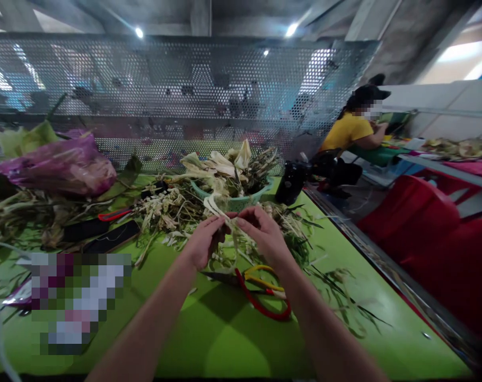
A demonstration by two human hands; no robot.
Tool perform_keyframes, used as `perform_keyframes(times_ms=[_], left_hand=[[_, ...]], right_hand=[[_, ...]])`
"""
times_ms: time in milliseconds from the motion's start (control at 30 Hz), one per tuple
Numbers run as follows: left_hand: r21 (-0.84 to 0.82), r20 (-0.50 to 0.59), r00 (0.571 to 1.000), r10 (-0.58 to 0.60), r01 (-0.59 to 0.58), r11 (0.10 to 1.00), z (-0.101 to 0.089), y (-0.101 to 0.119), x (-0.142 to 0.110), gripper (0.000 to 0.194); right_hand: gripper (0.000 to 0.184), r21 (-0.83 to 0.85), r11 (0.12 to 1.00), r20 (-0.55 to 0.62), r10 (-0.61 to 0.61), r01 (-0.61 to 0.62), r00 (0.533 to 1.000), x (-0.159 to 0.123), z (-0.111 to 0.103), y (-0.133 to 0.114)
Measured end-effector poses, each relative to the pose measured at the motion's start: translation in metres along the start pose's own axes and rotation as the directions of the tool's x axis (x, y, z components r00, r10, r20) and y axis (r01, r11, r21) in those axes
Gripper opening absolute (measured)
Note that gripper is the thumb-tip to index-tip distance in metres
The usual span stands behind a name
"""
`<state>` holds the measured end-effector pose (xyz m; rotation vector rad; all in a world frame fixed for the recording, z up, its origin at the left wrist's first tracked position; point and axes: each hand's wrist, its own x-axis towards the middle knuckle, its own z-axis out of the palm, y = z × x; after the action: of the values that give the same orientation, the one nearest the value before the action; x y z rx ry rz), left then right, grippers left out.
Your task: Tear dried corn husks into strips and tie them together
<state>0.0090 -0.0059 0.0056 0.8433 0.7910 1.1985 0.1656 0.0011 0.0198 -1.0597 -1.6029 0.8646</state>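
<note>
Over the middle of the green table point(209, 345), my left hand point(207, 239) is closed on a pale dried plant strip point(212, 204), whose ends curl up past the fingers. My right hand point(260, 228) pinches the same strip just to the right, fingertips close to those of the left. Thin shreds of it dangle beneath. Scissors with one red and one yellow handle point(260, 302) lie below the hands, blades pointing left. Behind the hands stands a light green basket point(244, 203) heaped with dried husks point(225, 164).
Loose stalks point(173, 209) surround the basket. A pink plastic bag point(66, 164), a red cutter point(115, 215) and a dark phone-like slab point(111, 236) lie left. A black bottle point(290, 183) stands right. A person in yellow point(350, 130) sits beyond red chairs point(411, 212).
</note>
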Motion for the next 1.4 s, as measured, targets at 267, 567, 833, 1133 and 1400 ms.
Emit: perform_keyframes(times_ms=[267,567,833,1133,1400], left_hand=[[0.048,-0.023,0.998,0.059,-0.058,0.997,-0.001,0.000,0.001,0.028],[-0.110,-0.098,0.994,0.048,-0.059,0.992,-0.003,-0.002,0.005,0.028],[-0.062,-0.044,0.999,0.019,-0.021,0.998,-0.002,0.001,0.001,0.029],[-0.047,-0.133,0.987,0.092,-0.099,0.994,-0.006,0.001,0.007,0.034],[-0.063,-0.056,0.998,0.028,-0.032,0.997,-0.008,0.003,0.004,0.029]], right_hand=[[0.015,-0.099,0.992,0.020,-0.074,0.075,0.997,0.004,0.003,0.011],[0.018,-0.444,0.855,-0.008,-0.304,0.269,0.953,-0.001,0.004,0.003],[0.016,-0.316,0.919,0.069,-0.224,0.234,0.972,0.000,0.008,0.012],[0.017,-0.337,0.903,0.106,-0.245,0.266,0.964,0.001,0.007,0.003],[0.027,0.179,0.964,0.235,0.155,-0.199,0.960,-0.001,0.007,0.003]])
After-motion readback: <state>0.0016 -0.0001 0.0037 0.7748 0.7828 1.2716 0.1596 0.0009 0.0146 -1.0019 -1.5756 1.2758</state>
